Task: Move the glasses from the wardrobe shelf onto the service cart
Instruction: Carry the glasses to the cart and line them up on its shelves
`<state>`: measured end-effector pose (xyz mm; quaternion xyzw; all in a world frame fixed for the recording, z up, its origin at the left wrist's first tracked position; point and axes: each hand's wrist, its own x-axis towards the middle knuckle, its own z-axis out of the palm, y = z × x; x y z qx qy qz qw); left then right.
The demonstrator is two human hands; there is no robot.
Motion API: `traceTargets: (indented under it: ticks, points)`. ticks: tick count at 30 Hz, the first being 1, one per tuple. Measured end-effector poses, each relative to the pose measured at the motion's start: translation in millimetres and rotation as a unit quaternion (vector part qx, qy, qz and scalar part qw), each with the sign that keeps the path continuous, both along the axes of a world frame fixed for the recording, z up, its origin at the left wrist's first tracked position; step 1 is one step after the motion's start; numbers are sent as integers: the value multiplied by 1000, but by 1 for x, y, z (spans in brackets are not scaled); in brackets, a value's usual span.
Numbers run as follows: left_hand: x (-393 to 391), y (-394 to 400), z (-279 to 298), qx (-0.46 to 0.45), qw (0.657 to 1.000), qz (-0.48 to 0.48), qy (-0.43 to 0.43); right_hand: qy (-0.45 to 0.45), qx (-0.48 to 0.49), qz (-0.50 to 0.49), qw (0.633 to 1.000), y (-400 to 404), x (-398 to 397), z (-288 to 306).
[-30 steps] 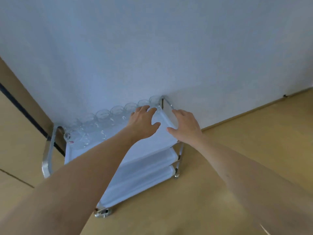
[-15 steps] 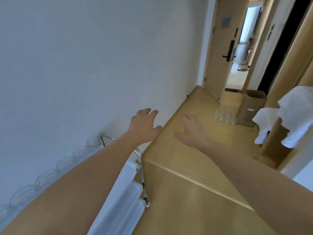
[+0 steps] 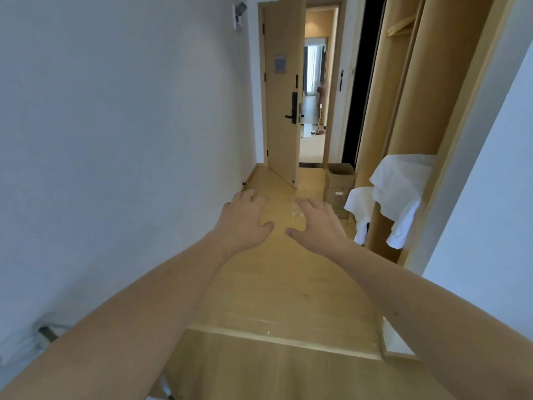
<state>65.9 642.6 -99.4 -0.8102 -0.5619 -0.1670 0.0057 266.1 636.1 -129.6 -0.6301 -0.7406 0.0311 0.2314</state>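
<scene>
left hand (image 3: 245, 223): held out in front at about waist level, palm down, fingers spread and relaxed, holding nothing. My reading is that it is empty because it is free for the next pickup.
right hand (image 3: 317, 226): beside the left, not touching it, palm down, fingers loosely spread, also holding nothing.
glasses (image 3: 297, 212): a small cluster of clear glasses shows on the floor (image 3: 288, 290) down the corridor, partly hidden behind the right hand's fingers. They are too blurred to count. No glass can be made out on a wardrobe shelf from here.
wardrobe (image 3: 409, 116): open on the right side, with white cloths (image 3: 401, 192) draped over its lower ledges, probably just hung there out of the way.
service cart (image 3: 43, 333): only a pale blurred corner with a bit of metal frame shows at the lower left, against the wall (image 3: 115, 140). What it carries cannot be seen.
cardboard box (image 3: 339, 183): stands on the floor beyond the glasses, next to the wardrobe's end.
door (image 3: 284, 96): stands open at the far end of the corridor.
step in hand: likely heading empty-handed toward more glasses, both hands ready so that two can be carried at once.
</scene>
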Motion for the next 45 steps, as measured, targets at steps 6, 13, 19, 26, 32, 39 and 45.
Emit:
traceTargets:
  ticks: [6, 13, 19, 26, 32, 39, 45]
  points:
    - [67, 93, 0, -11, 999, -37, 18, 6, 0, -41, 999, 83, 60, 0]
    - [134, 184, -2, -2, 997, -79, 15, -7, -3, -61, 998, 166, 118, -2]
    - [164, 246, -4, -11, 996, -89, 29, -1, -9, -91, 996, 216, 149, -7]
    - [176, 330, -9, -25, 991, -131, 20, -6, -26, -141, 990, 278, 170, -15]
    - [180, 412, -1, -31, 984, -173, 14, 9, -20, -175, 984, 354, 164, -11]
    - [182, 509, 9, -34, 976, -212, 44, -5, -30, -236, 971, 439, 153, 2]
    - [201, 569, 2, -36, 966, -256, -6, -13, -40, -271, 962, 482, 164, -1]
